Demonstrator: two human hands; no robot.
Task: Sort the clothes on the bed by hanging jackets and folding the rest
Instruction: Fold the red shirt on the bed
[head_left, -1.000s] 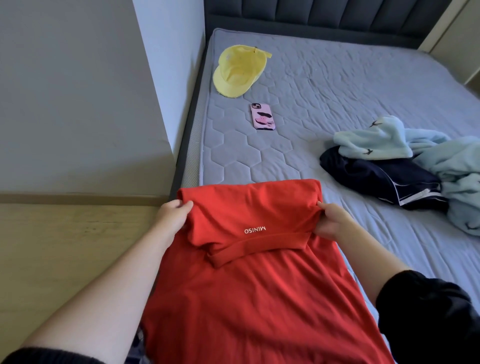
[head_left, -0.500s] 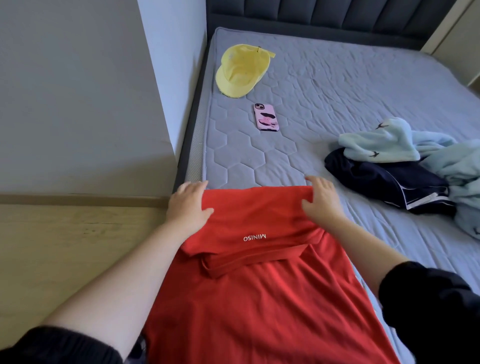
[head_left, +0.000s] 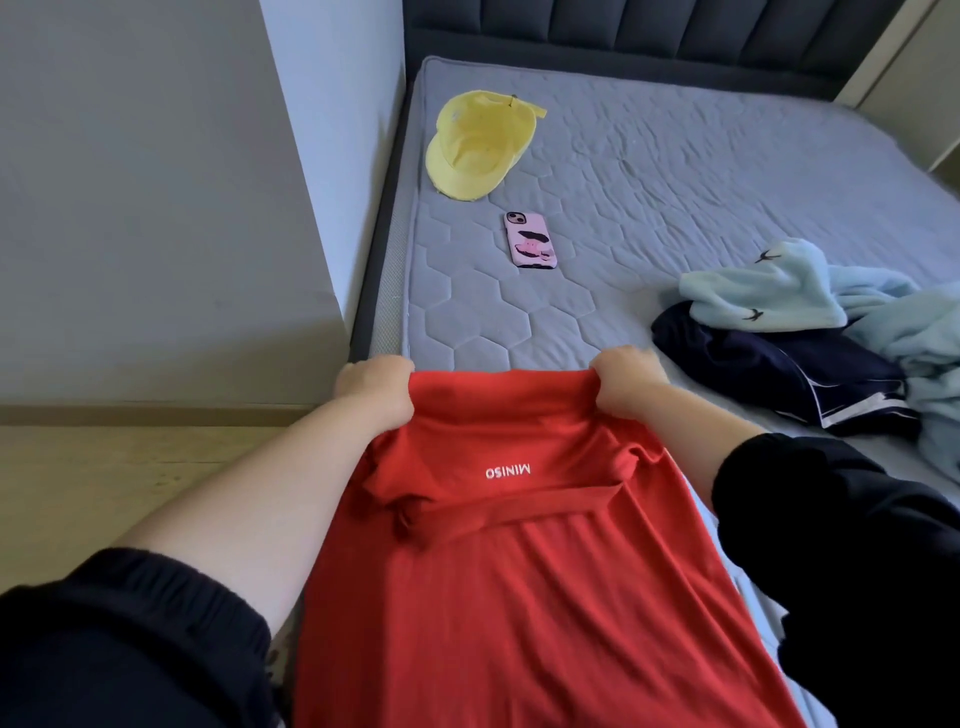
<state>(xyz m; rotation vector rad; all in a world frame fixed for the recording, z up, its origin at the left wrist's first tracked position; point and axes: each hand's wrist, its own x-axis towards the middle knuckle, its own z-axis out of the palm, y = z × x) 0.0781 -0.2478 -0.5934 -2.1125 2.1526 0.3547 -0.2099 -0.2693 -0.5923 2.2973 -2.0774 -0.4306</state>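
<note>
A red shirt (head_left: 519, 597) with white MINISO lettering lies lengthwise on the near corner of the bed (head_left: 675, 171), its far part folded back over itself. My left hand (head_left: 374, 389) grips the left corner of the folded far edge, fingers curled into the cloth. At the right corner, my right hand (head_left: 626, 382) grips the same edge. To the right lie a dark navy garment with white piping (head_left: 779, 374) and a pale blue fleece garment with small bird marks (head_left: 831, 306), heaped together.
A yellow cap (head_left: 480, 143) and a pink-cased phone (head_left: 531, 240) lie on the grey quilted mattress beyond the shirt. A grey wall block (head_left: 156, 208) stands left of the bed, with wooden floor (head_left: 104, 493) below it. A dark padded headboard (head_left: 649, 26) runs along the far side.
Half a second ago both hands lay flat on the folded edge, pressing it down. Now their fingers are curled round the corners, and the edge is bunched and lifted slightly.
</note>
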